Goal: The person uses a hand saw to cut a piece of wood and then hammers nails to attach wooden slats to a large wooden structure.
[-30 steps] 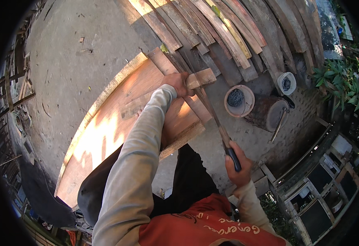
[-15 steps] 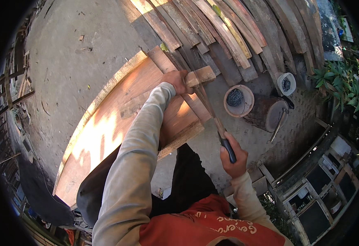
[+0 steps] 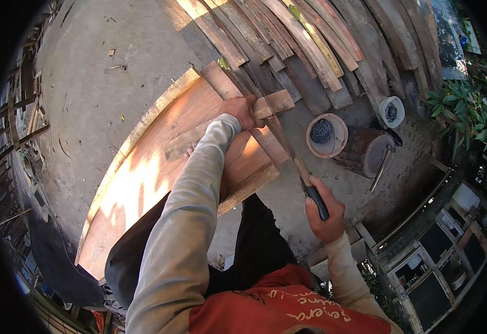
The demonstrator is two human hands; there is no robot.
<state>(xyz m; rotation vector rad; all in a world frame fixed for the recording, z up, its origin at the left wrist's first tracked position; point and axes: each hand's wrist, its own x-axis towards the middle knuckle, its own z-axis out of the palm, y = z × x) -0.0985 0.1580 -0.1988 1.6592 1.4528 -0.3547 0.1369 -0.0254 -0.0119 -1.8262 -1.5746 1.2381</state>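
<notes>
My right hand (image 3: 327, 214) is wrapped round the black handle of a handsaw (image 3: 289, 146). Its narrow blade slants up and to the left, crossing a wooden board (image 3: 275, 104) close to its right end. That board lies across a wide wooden panel (image 3: 143, 161) edged with battens. My left hand (image 3: 239, 112) is closed over the board, just left of the blade. The left sleeve covers part of the board and panel. How deep the blade sits in the wood cannot be made out.
Several planks (image 3: 310, 44) lie at the top. To the right are a pail of nails (image 3: 341, 142), a log stump (image 3: 366, 153) with a hammer (image 3: 380, 172) on it, and a small white tub (image 3: 392, 111). Wooden frames (image 3: 421, 273) stand at lower right, below leafy plants (image 3: 460, 103).
My right hand has drawn the handsaw back, down and to the right. My left hand keeps its hold on the board, and the whole view has shifted slightly.
</notes>
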